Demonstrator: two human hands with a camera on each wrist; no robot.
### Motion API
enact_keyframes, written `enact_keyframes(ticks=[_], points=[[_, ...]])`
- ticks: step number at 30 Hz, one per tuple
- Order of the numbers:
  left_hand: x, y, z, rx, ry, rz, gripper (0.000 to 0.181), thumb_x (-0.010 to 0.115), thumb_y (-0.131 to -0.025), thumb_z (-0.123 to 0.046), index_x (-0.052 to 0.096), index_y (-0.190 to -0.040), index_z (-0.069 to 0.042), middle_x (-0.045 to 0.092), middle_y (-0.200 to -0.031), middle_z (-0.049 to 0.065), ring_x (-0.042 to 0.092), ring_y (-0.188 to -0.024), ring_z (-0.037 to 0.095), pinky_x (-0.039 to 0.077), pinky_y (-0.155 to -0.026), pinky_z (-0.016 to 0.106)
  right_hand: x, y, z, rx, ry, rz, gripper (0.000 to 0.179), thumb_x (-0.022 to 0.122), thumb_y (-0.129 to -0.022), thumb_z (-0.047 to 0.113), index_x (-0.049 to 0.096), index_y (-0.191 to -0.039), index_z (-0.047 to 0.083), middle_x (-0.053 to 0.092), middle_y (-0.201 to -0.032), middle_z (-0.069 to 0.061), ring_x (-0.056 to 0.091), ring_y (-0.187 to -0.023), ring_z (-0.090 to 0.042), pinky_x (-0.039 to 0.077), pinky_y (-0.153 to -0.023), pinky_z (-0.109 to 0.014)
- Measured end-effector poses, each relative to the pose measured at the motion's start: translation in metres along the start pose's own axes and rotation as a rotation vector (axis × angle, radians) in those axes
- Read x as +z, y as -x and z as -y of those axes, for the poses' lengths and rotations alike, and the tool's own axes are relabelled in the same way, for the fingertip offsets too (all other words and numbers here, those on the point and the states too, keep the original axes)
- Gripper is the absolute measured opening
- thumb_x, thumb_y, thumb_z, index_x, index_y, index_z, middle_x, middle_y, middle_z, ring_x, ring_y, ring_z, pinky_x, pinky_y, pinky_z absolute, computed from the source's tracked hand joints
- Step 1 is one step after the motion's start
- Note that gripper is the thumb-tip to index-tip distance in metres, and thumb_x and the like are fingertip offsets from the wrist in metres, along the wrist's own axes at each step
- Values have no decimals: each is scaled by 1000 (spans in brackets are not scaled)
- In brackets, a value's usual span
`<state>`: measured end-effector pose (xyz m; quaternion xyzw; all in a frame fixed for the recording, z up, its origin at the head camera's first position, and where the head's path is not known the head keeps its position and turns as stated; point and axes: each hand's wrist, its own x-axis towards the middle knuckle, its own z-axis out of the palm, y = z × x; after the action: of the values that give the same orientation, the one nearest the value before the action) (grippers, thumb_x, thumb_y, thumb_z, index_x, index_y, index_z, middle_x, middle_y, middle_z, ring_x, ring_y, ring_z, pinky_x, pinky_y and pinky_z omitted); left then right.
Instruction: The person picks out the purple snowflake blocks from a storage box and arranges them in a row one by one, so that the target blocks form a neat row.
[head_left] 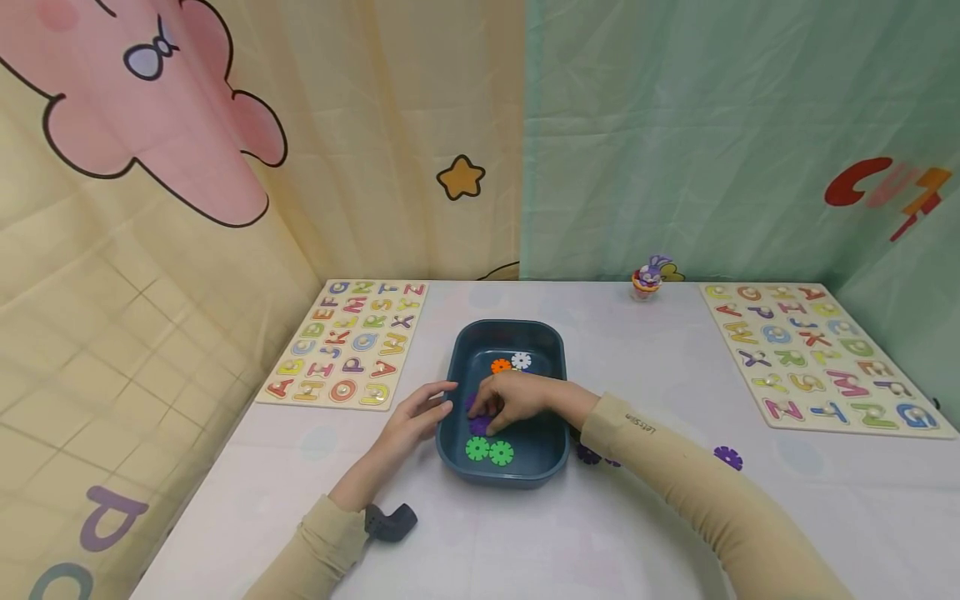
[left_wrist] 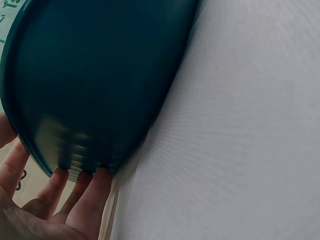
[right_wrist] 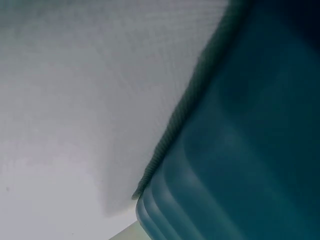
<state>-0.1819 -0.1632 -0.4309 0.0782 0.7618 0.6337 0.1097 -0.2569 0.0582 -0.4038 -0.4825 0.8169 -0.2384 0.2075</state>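
Note:
A dark blue plastic tub (head_left: pixel 543 433) stands on the white-covered table. In it lie two green snowflake discs (head_left: pixel 489 451), an orange disc (head_left: pixel 501 366), a white disc (head_left: pixel 521 360) and purple snowflake discs (head_left: pixel 478 427). My right hand (head_left: pixel 517 396) reaches over the tub's right wall, thumb and fingers curled down onto a purple disc and partly covering it. Against the left wall my left hand (head_left: pixel 416 417) rests with extended fingers; the left wrist view shows its fingertips (left_wrist: pixel 102 175) touching the tub's outside. Only the tub's outer wall (right_wrist: pixel 240 165) shows in the right wrist view, no hand.
Wooden alphabet boards lie at left (head_left: pixel 341 346) and right (head_left: pixel 825 358). A small rabbit figure (head_left: pixel 648 277) stands at the back by the curtain. Another purple disc (head_left: pixel 728 457) lies on the table to the right, and dark purple discs (head_left: pixel 588 454) sit partly under the right forearm.

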Motion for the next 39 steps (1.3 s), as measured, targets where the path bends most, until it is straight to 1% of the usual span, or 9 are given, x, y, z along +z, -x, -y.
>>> enact_keyframes(ticks=[6,10,15,19,22,27,31,36,39], points=[[1,-1,0,0,6,-4,40,59,-92,-31,54,-129,-16,42,-143,5,36,-132,33,36,-99,57,0,1,1,39,13,-21,29,78,-78,20,68,-104,10,60,-92,6,54,-80,-7,48,-72,-19],[1,0,-1,-3,5,-3,42,59,-93,-31,54,-130,-15,42,-143,5,36,-132,33,36,-99,57,-1,1,3,66,60,-23,30,78,-78,24,68,-103,13,60,-90,8,55,-79,-7,48,-71,-18],[1,0,0,-7,7,-7,42,59,-92,-31,54,-131,-14,42,-143,5,36,-132,34,35,-99,58,-3,1,6,86,121,-8,29,79,-76,30,71,-100,15,61,-83,11,54,-73,-5,48,-67,-18],[1,0,1,-9,11,-10,41,59,-92,-31,54,-130,-15,42,-143,5,35,-132,34,35,-98,58,-5,4,7,90,136,1,28,79,-76,29,72,-98,15,62,-81,11,55,-71,-4,48,-65,-18],[1,0,0,-7,11,-10,41,60,-92,-31,55,-129,-16,42,-143,5,36,-132,34,35,-99,59,-9,8,8,95,147,-15,28,79,-76,28,71,-98,15,62,-81,11,55,-71,-5,48,-65,-18],[0,1,-2,-2,9,-12,41,60,-92,-30,54,-130,-15,42,-143,5,36,-132,33,35,-99,58,-20,18,10,92,208,-65,28,77,-75,30,71,-98,15,62,-80,11,56,-71,-4,48,-66,-19],[1,1,-2,3,4,-17,44,61,-91,-33,54,-130,-16,43,-143,5,36,-132,33,35,-99,58,-31,29,12,82,227,-108,29,77,-75,32,70,-97,15,62,-81,12,56,-72,-4,49,-68,-19],[2,1,0,32,-28,-29,46,61,-90,-37,54,-130,-16,44,-141,7,39,-129,36,38,-96,60,-43,49,16,80,218,-177,28,78,-74,32,68,-95,15,61,-84,10,59,-77,-11,49,-70,-22],[3,0,0,32,-30,-35,44,61,-90,-37,55,-129,-17,45,-141,7,39,-129,36,38,-95,59,-48,64,21,102,212,-219,29,78,-73,32,68,-95,16,61,-86,10,58,-78,-11,50,-71,-22]])
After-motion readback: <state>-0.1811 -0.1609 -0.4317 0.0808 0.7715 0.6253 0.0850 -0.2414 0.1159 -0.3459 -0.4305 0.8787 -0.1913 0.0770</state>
